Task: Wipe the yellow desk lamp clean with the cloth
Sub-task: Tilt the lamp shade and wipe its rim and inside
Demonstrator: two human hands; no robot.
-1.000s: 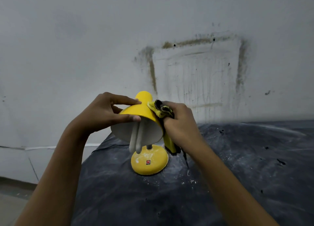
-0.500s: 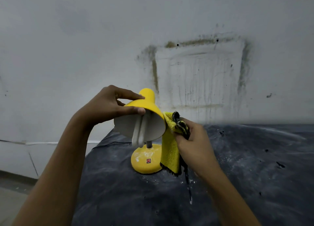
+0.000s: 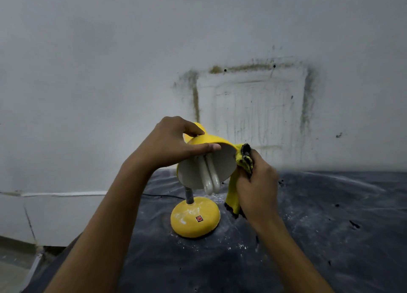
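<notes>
We see the yellow desk lamp (image 3: 195, 220) standing on a dark plastic sheet (image 3: 319, 226) dusted with white specks, more of them around the lamp base. Left hand (image 3: 174, 145) pinches the shade (image 3: 211, 141) rim, thumb along the edge, fingers on top. Right hand (image 3: 256, 189) is closed around the yellow cloth (image 3: 234, 193), bunched against the shade's right edge, tail hanging beside the base. Grey wall (image 3: 110, 72) behind carries a grimy rectangular outline (image 3: 251, 98). Black cord (image 3: 163, 196) trails left behind the base.
</notes>
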